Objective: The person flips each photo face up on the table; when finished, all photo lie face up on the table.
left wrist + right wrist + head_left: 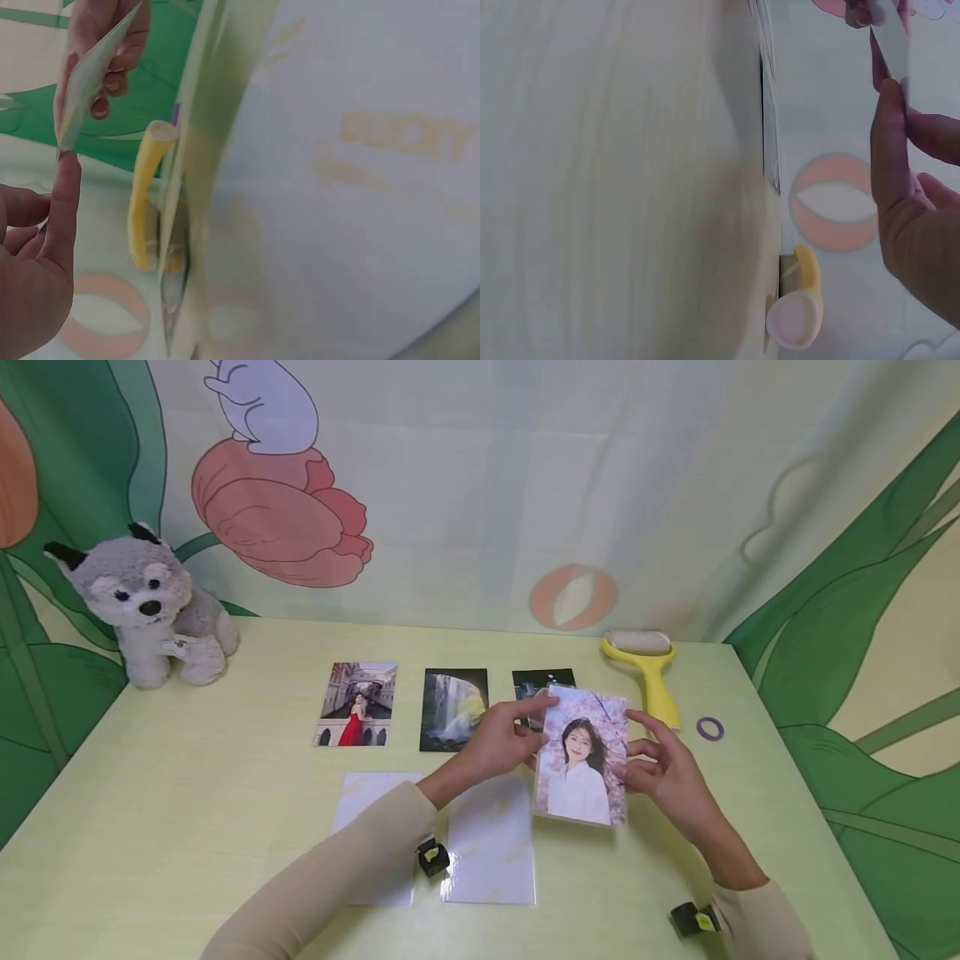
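Note:
Between both hands a photo print (577, 760) of a person in white before pink blossoms is held raised and tilted over the table. My left hand (501, 735) pinches its left edge. On the opposite edge, my right hand (663, 768) pinches with thumb and fingers. From the side, the right wrist view shows the print (891, 49) as a thin pale sheet. Below lie two white sheets with faint yellow lettering, the right sheet (491, 852) glossy, the left sheet (378, 789) partly hidden by my left forearm.
Along the back lie a red-dress photo (356, 706), a waterfall photo (453, 706) and a dark photo (543, 678) partly covered by the held print. To the right are a yellow-handled lint roller (652, 677) and a purple ring (710, 728). A plush husky (150, 610) sits back left.

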`<state>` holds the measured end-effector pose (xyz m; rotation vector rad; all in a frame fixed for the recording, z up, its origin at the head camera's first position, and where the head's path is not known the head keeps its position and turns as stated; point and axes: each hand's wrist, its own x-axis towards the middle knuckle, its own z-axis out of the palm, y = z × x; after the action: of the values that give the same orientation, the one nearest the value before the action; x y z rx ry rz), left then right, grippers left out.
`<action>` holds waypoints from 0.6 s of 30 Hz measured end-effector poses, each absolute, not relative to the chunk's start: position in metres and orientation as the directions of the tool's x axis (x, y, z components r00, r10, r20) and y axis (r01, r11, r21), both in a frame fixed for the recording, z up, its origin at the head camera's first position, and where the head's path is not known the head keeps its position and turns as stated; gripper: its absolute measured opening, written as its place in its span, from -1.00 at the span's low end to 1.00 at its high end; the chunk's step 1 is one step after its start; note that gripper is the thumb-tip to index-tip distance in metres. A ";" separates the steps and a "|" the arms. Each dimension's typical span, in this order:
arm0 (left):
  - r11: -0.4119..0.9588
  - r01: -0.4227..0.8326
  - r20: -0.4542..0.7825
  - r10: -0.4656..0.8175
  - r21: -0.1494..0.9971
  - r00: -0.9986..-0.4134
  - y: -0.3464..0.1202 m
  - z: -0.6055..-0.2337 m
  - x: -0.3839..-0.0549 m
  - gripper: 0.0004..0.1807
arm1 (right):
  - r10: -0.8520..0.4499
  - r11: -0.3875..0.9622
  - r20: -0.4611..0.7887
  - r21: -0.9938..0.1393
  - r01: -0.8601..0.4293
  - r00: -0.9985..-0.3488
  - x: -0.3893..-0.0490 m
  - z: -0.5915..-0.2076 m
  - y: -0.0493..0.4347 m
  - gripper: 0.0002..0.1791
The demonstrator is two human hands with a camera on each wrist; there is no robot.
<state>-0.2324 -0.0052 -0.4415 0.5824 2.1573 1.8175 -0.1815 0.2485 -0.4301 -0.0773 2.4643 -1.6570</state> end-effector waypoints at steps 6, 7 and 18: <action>0.206 0.061 -0.055 0.515 0.977 -0.855 0.003 -0.456 -0.224 -0.39 | -0.165 0.482 -0.243 -0.865 0.137 -0.956 -0.176 -0.432 0.261 -0.20; 0.228 0.057 -0.074 0.526 0.972 -0.848 0.004 -0.457 -0.223 -0.39 | -0.174 0.492 -0.262 -0.858 0.147 -0.949 -0.175 -0.433 0.263 -0.21; 0.359 0.139 -0.124 0.618 0.923 -0.776 0.015 -0.467 -0.212 -0.36 | -0.249 0.581 -0.365 -0.797 0.163 -0.897 -0.172 -0.441 0.275 -0.19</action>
<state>-0.2125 0.0152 -0.4672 0.6573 2.1710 1.4084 -0.1721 0.2754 -0.4412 -0.0684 2.3721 -1.2603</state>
